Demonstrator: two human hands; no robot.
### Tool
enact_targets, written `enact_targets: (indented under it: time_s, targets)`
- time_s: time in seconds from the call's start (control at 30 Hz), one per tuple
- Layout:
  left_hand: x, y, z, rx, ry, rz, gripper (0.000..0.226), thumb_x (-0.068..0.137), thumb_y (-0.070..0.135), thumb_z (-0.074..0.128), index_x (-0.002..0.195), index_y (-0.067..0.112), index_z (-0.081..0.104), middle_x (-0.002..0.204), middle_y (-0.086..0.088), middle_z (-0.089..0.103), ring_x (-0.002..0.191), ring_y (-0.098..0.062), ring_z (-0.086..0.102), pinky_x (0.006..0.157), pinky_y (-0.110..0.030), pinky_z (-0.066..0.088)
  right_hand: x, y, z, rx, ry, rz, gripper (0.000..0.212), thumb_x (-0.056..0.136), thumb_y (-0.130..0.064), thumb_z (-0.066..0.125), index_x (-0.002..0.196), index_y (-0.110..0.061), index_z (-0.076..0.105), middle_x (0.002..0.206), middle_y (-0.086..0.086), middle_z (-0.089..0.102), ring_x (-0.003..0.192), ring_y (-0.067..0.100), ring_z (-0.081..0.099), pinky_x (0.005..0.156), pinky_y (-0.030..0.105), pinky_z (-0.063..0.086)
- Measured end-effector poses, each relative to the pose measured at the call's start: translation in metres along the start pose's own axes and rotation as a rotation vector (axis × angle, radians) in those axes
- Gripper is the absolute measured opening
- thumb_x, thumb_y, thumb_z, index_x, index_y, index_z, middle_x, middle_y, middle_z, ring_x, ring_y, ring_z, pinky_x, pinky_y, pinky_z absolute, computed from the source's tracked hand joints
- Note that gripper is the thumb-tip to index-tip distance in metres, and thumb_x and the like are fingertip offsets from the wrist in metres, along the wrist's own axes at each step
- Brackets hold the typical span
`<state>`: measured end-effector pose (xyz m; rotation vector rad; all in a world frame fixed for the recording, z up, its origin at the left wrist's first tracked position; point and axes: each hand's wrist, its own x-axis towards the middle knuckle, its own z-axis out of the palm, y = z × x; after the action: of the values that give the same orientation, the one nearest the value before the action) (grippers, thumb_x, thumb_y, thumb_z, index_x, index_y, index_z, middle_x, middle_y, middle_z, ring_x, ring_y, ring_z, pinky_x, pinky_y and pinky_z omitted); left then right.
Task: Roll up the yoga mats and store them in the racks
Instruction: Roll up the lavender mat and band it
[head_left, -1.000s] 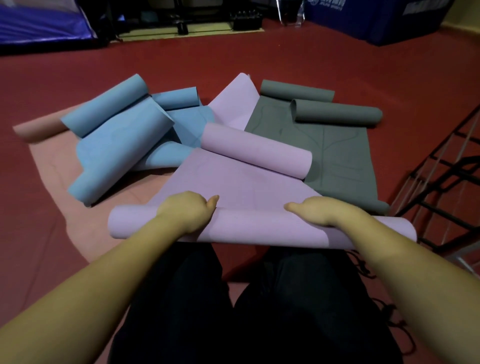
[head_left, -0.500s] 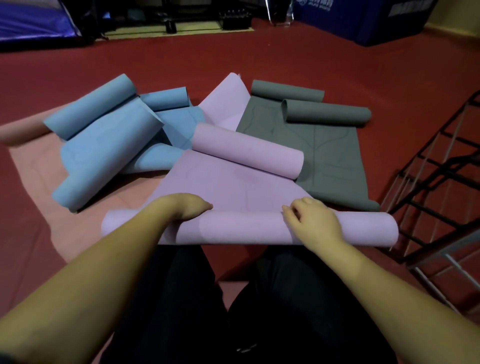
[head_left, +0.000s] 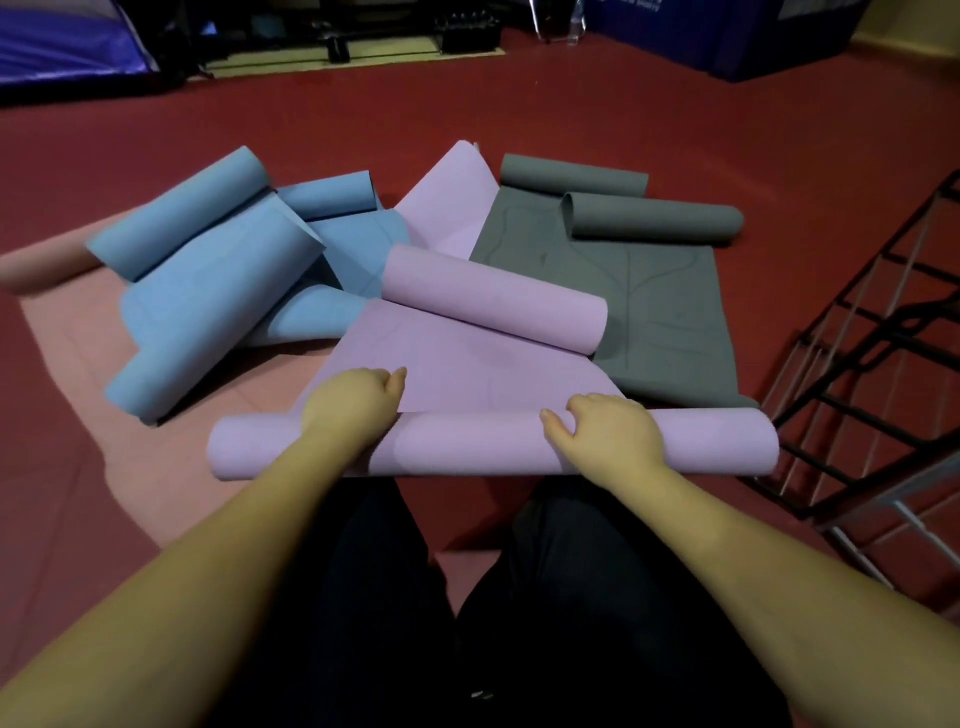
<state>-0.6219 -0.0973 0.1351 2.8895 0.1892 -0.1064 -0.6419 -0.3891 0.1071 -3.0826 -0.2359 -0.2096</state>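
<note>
At lower centre of the frame, the left hand (head_left: 358, 402) and right hand (head_left: 605, 436) both curl their fingers over the rolled near end of the lilac mat (head_left: 467, 364), which lies mid-frame; a black rack (head_left: 857, 364) stands at right.

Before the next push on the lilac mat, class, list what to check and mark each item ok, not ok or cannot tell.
1. Left hand on the near roll: ok.
2. Right hand on the same roll: ok.
3. Flat lilac stretch ahead lies smooth: ok.
4. Far end flattened out: not ok, it curls toward the roll.
5. Roll wound tight and even: cannot tell.
6. Rack within reach: cannot tell.
</note>
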Motion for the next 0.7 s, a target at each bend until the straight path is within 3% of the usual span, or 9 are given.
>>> enact_targets:
  time_s: [0.1, 0.2, 0.37, 0.47, 0.7]
  targets:
    - [-0.027, -0.006, 0.013, 0.003, 0.170, 0.064, 0.053, 0.098, 0.052, 0.038, 0.067, 0.013, 0.058, 0.081, -0.014, 0.067, 0.082, -0.035, 0.061, 0.067, -0.039, 0.044, 0.010, 0.000, -0.003, 0.007, -0.087, 0.042, 0.061, 0.094, -0.064, 0.028, 0.092, -0.017, 0.067, 0.097, 0.004, 0.068, 0.094, 0.029, 0.062, 0.068, 0.033, 0.035]
    - [-0.041, -0.015, 0.026, 0.121, 0.147, 0.135, 0.056, 0.093, 0.056, 0.030, 0.065, 0.016, 0.058, 0.071, -0.009, 0.065, 0.075, -0.035, 0.062, 0.069, -0.041, 0.044, 0.018, -0.001, -0.009, 0.020, -0.166, 0.057, 0.057, 0.096, -0.062, 0.029, 0.092, -0.020, 0.067, 0.102, 0.004, 0.068, 0.097, 0.028, 0.062, 0.067, 0.032, 0.034]
    - [-0.031, -0.003, 0.016, 0.181, 0.085, 0.073, 0.068, 0.095, 0.054, 0.018, 0.083, 0.013, 0.071, 0.089, -0.010, 0.071, 0.092, -0.033, 0.064, 0.079, -0.043, 0.042, 0.023, -0.004, -0.021, 0.035, -0.253, 0.062, 0.062, 0.096, -0.062, 0.026, 0.103, -0.018, 0.069, 0.109, 0.008, 0.068, 0.104, 0.030, 0.060, 0.071, 0.033, 0.036]
    - [-0.025, -0.001, 0.008, 0.213, 0.074, 0.075, 0.058, 0.104, 0.048, 0.023, 0.102, 0.016, 0.071, 0.109, -0.008, 0.070, 0.108, -0.030, 0.060, 0.093, -0.043, 0.039, 0.027, -0.003, -0.030, 0.045, -0.301, 0.058, 0.066, 0.096, -0.063, 0.024, 0.105, -0.017, 0.070, 0.111, 0.009, 0.067, 0.104, 0.030, 0.060, 0.073, 0.032, 0.038]
    - [-0.035, 0.004, -0.017, 0.225, -0.060, 0.049, 0.064, 0.104, 0.053, 0.018, 0.108, 0.015, 0.070, 0.121, -0.014, 0.066, 0.115, -0.033, 0.058, 0.099, -0.041, 0.039, 0.021, 0.005, -0.053, 0.071, -0.451, 0.010, 0.068, 0.098, -0.061, 0.024, 0.108, -0.011, 0.070, 0.119, 0.013, 0.064, 0.096, 0.029, 0.054, 0.078, 0.033, 0.039]
